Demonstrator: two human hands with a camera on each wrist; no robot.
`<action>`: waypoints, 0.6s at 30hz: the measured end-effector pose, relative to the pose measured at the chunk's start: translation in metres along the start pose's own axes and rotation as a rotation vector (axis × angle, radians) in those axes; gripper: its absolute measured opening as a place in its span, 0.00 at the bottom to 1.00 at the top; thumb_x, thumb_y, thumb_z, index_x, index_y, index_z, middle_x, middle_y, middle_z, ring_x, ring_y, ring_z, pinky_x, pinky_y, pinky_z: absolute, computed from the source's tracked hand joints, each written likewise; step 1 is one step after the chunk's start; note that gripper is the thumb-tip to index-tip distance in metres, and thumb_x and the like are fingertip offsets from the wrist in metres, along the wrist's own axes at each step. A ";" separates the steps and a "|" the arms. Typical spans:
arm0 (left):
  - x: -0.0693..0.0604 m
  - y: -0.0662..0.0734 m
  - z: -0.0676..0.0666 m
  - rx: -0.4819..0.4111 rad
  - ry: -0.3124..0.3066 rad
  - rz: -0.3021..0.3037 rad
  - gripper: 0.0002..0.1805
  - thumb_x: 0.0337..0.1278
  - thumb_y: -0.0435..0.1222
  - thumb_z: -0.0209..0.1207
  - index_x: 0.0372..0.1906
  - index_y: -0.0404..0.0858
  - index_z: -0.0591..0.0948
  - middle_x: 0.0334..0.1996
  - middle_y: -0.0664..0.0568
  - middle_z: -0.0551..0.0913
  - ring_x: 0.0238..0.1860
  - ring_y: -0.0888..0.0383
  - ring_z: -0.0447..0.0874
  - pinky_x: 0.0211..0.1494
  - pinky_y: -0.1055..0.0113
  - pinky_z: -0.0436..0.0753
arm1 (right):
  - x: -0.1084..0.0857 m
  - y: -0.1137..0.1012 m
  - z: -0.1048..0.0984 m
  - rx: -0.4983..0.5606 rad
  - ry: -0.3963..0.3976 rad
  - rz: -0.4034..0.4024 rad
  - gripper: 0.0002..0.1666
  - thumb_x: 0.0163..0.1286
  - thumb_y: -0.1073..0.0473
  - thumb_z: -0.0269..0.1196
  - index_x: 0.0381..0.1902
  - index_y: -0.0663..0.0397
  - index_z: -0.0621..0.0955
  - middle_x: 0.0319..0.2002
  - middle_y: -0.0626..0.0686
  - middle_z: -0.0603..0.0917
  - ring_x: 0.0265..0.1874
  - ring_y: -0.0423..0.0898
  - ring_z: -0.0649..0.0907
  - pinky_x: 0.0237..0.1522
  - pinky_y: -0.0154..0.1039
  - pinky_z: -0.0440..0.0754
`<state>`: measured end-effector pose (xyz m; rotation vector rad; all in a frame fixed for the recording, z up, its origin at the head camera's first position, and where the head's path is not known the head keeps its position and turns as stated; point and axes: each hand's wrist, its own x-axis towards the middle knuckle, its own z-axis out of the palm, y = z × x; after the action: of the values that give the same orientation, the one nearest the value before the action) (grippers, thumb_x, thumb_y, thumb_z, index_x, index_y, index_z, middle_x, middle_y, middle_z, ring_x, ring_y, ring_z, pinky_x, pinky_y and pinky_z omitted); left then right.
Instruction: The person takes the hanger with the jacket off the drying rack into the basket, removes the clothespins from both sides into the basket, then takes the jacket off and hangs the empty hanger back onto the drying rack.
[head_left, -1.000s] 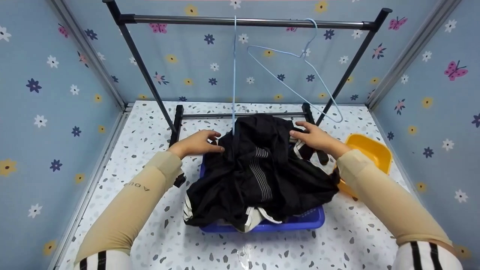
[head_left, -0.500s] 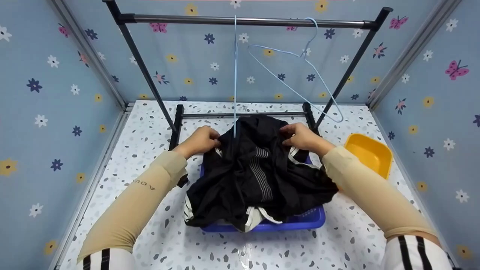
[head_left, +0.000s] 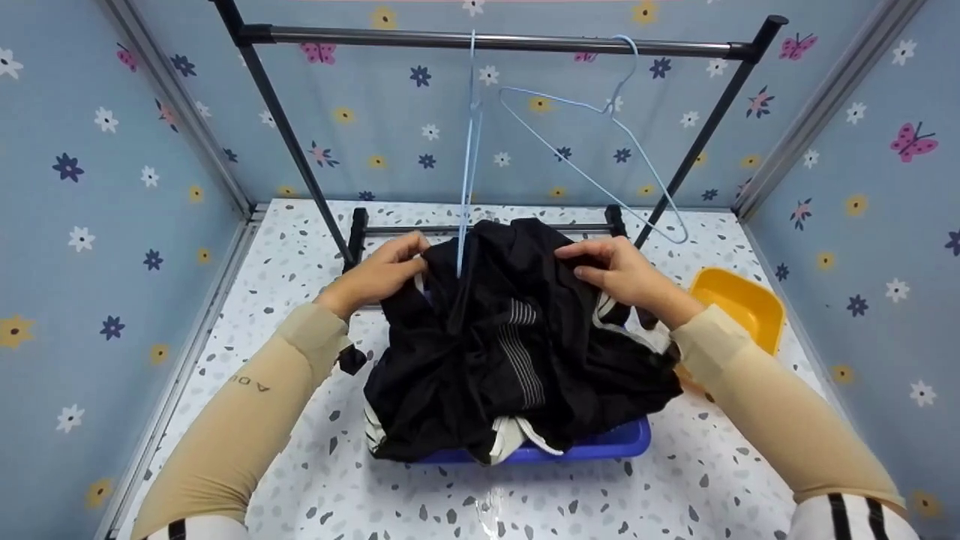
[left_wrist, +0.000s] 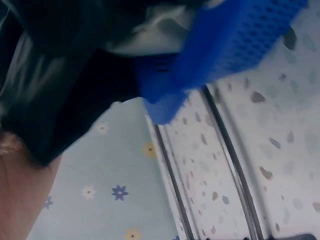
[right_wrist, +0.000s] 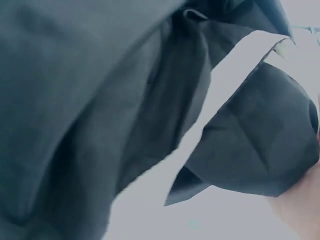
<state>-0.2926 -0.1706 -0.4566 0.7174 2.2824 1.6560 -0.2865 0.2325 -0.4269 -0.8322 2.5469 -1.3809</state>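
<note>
A black jacket (head_left: 487, 360) with thin pale stripes and white trim lies spread over a blue basket (head_left: 607, 448) in the head view. A light blue wire hanger (head_left: 468, 172) hangs from the rail, its lower part hidden in the cloth. At the jacket's upper left edge, my left hand (head_left: 379, 274) pinches the fabric and lifts it. My right hand (head_left: 619, 274) holds the cloth at the upper right between thumb and fingers. Dark fabric (left_wrist: 60, 75) fills much of the left wrist view; white trim (right_wrist: 200, 120) crosses the right one.
A black clothes rack (head_left: 360, 35) stands behind the basket. Another light blue hanger (head_left: 555, 146) hangs on its right side. An orange-yellow bin (head_left: 739, 304) sits at the right, partly behind my right forearm. Flowered walls enclose the speckled surface (head_left: 322, 487).
My left hand has taken hold of the jacket's edge and moved up and left with it. The right hand went inward, then slightly back out. The middle hanger has turned and tilted.
</note>
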 end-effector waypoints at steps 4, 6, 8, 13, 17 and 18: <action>-0.007 0.013 -0.004 -0.052 -0.016 0.039 0.05 0.78 0.27 0.52 0.44 0.29 0.77 0.31 0.55 0.81 0.31 0.63 0.79 0.39 0.71 0.78 | -0.012 -0.005 0.000 -0.022 -0.086 -0.191 0.21 0.71 0.80 0.63 0.57 0.65 0.89 0.55 0.66 0.91 0.56 0.36 0.86 0.62 0.25 0.79; -0.012 0.018 -0.004 -0.036 -0.084 0.050 0.04 0.78 0.26 0.53 0.44 0.28 0.77 0.31 0.55 0.81 0.32 0.63 0.78 0.39 0.71 0.77 | -0.017 -0.006 0.004 -0.075 -0.163 -0.267 0.21 0.70 0.81 0.63 0.55 0.63 0.90 0.54 0.64 0.92 0.55 0.44 0.89 0.64 0.30 0.81; -0.017 0.022 -0.002 -0.010 -0.174 0.054 0.03 0.76 0.25 0.54 0.44 0.28 0.78 0.32 0.55 0.80 0.33 0.63 0.77 0.41 0.70 0.78 | -0.023 -0.006 0.009 -0.149 -0.245 -0.314 0.22 0.69 0.81 0.62 0.55 0.62 0.90 0.53 0.62 0.92 0.54 0.52 0.90 0.64 0.39 0.85; -0.026 0.027 0.015 0.095 -0.388 0.067 0.03 0.76 0.28 0.58 0.42 0.31 0.77 0.34 0.57 0.77 0.37 0.62 0.79 0.46 0.69 0.81 | -0.037 -0.006 0.028 -0.355 -0.441 -0.330 0.22 0.71 0.75 0.61 0.60 0.63 0.89 0.58 0.63 0.90 0.59 0.62 0.88 0.65 0.59 0.85; -0.033 0.031 0.036 0.242 -0.507 0.052 0.08 0.77 0.39 0.63 0.44 0.37 0.80 0.38 0.53 0.81 0.42 0.55 0.82 0.53 0.60 0.83 | -0.045 -0.004 0.041 -0.470 -0.581 -0.277 0.23 0.77 0.62 0.63 0.65 0.62 0.85 0.64 0.64 0.88 0.66 0.63 0.85 0.72 0.62 0.78; -0.034 0.032 0.041 0.278 -0.528 0.039 0.11 0.75 0.42 0.66 0.47 0.38 0.81 0.42 0.51 0.83 0.46 0.53 0.83 0.57 0.57 0.84 | -0.046 -0.004 0.044 -0.488 -0.610 -0.258 0.24 0.78 0.59 0.63 0.67 0.62 0.85 0.65 0.64 0.87 0.67 0.63 0.84 0.74 0.63 0.76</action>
<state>-0.2366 -0.1465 -0.4435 1.1107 2.1228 1.0027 -0.2305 0.2228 -0.4555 -1.4338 2.3319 -0.4094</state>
